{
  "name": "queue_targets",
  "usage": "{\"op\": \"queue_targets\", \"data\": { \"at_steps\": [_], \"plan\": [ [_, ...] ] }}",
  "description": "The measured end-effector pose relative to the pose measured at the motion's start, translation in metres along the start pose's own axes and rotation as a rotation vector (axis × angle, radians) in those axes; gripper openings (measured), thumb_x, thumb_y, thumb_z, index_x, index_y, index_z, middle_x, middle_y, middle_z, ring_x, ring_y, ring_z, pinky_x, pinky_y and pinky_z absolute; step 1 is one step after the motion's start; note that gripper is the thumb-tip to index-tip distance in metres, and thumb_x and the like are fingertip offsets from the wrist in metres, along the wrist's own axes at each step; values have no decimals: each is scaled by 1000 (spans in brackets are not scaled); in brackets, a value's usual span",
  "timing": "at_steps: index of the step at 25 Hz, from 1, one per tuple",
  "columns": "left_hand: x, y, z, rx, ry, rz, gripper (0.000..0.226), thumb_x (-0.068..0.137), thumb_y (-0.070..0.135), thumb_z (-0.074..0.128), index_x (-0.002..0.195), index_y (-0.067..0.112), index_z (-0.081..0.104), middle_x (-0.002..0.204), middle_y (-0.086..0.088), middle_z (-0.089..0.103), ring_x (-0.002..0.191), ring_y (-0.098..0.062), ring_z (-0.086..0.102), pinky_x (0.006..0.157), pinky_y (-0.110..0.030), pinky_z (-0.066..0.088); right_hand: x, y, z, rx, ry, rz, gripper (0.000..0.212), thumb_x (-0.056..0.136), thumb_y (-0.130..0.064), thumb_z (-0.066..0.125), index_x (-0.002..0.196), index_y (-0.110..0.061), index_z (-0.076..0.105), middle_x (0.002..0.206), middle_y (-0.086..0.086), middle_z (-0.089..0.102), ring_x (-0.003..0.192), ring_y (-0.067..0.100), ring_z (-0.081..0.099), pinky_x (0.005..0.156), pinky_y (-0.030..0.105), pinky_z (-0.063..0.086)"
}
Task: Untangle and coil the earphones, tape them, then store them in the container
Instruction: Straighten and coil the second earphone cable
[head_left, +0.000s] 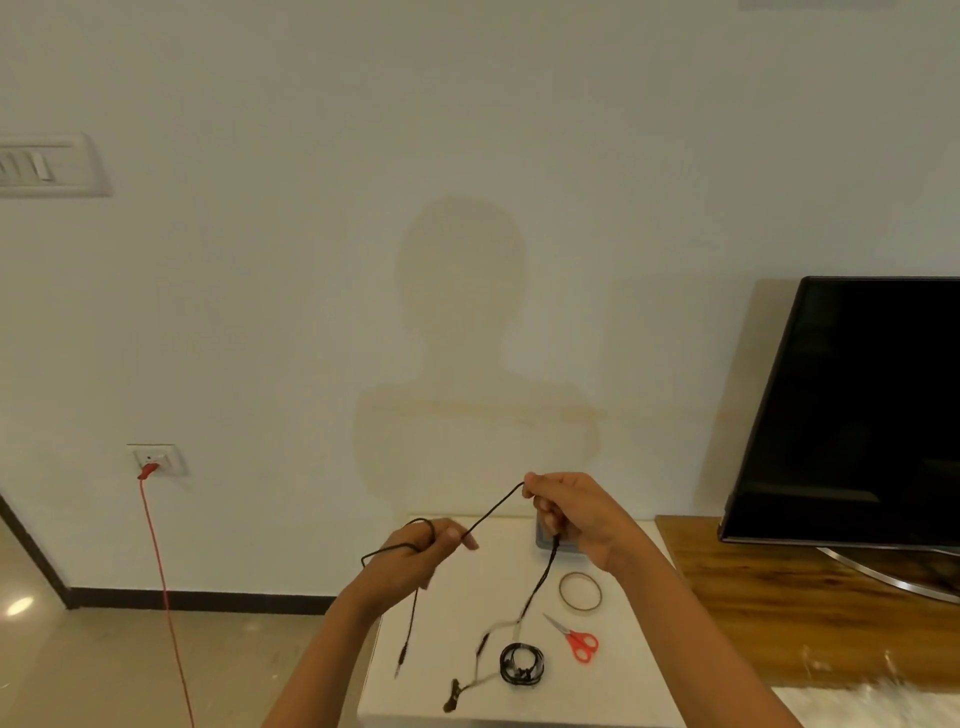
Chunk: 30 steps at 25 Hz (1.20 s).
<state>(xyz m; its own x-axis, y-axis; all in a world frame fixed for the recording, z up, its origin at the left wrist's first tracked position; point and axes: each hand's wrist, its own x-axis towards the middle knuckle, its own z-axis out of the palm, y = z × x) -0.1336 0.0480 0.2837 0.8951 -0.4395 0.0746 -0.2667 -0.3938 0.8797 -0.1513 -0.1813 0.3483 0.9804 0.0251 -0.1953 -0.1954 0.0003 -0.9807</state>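
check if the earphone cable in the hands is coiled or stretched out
Stretched out: the cable runs straight from left hand to right hand, ends hanging; one loop at the left.

A white surface (467, 597) is seen. A ring of tape (562, 591) is laid on it, and red scissors (571, 636) are set just beside. A coil of black earphones (519, 675) is placed near the scissors. A grey container (544, 540) is half hidden at the back.

left hand (415, 553) and right hand (571, 512) gripping black earphone cable (496, 512) above table (457, 613)
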Motion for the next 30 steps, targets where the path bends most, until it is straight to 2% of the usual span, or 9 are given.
{"op": "queue_targets", "data": {
  "at_steps": [4, 7, 11, 15, 17, 19, 24, 26, 30],
  "plan": [
    [4, -5, -6, -287, 373, -103, 28, 98, 24, 46, 80, 11, 62, 91, 2, 72, 87, -8, 64, 66, -28, 42, 6, 20, 5, 120, -50, -28, 23, 91, -20, 61, 71, -11, 65, 56, -2, 53, 56, 13, 56, 58, 22, 45],
    [12, 3, -17, -811, 468, -112, 32, 102, 28, 37, 75, 17, 49, 64, 6, 60, 109, -15, 64, 68, -40, 42, 9, 37, 11, 120, -74, -47, 22, 92, -15, 59, 71, -11, 67, 60, 0, 52, 55, 13, 51, 57, 22, 42],
    [19, 33, -23, -1231, 514, -18, 36, 102, 31, 35, 71, 17, 48, 44, 8, 37, 102, -17, 69, 89, -55, 48, 9, 60, 16, -40, -150, -33, 19, 90, -17, 62, 75, -20, 74, 79, 7, 62, 51, 10, 41, 54, 24, 32],
    [25, 50, -37, -1586, 610, 112, 36, 100, 28, 43, 68, 16, 53, 47, 7, 42, 71, -10, 67, 76, -39, 57, 4, 73, 12, 17, -90, -30, 12, 87, -20, 66, 92, -11, 72, 88, 11, 71, 69, 13, 62, 64, 23, 49],
    [28, 50, -40, -1442, 607, 55, 35, 101, 30, 42, 70, 16, 53, 52, 7, 44, 52, -6, 48, 56, -23, 51, 5, 74, 11, 71, -58, -48, 16, 86, -17, 67, 96, -6, 71, 89, 11, 72, 77, 17, 68, 66, 27, 54],
    [28, 52, -32, -921, 584, 32, 32, 102, 28, 40, 78, 15, 56, 59, 7, 52, 47, -5, 39, 46, -17, 37, 5, 70, 12, 117, -22, -79, 17, 85, -15, 68, 96, -4, 71, 87, 11, 71, 77, 19, 70, 65, 30, 56],
    [29, 43, -4, 103, 159, -40, 16, 86, 35, 65, 91, 22, 73, 84, 9, 73, 76, 2, 64, 72, -16, 48, 5, 56, 17, 146, 7, -155, 15, 89, -10, 63, 97, 0, 70, 77, 9, 72, 69, 19, 70, 61, 30, 58],
    [29, 38, 1, 253, -14, -115, 16, 77, 40, 71, 84, 26, 75, 78, 5, 73, 72, -6, 63, 70, -25, 52, 8, 53, 16, 129, 45, -202, 14, 88, -7, 63, 96, 3, 69, 76, 10, 71, 67, 19, 69, 61, 29, 58],
    [26, 38, -4, 216, -62, -143, 11, 76, 32, 71, 77, 22, 76, 72, 4, 74, 71, -11, 66, 75, -28, 55, 10, 54, 9, 10, 71, -317, 11, 82, 1, 68, 92, 2, 71, 76, 10, 70, 70, 19, 67, 66, 22, 56]
  ]
}}
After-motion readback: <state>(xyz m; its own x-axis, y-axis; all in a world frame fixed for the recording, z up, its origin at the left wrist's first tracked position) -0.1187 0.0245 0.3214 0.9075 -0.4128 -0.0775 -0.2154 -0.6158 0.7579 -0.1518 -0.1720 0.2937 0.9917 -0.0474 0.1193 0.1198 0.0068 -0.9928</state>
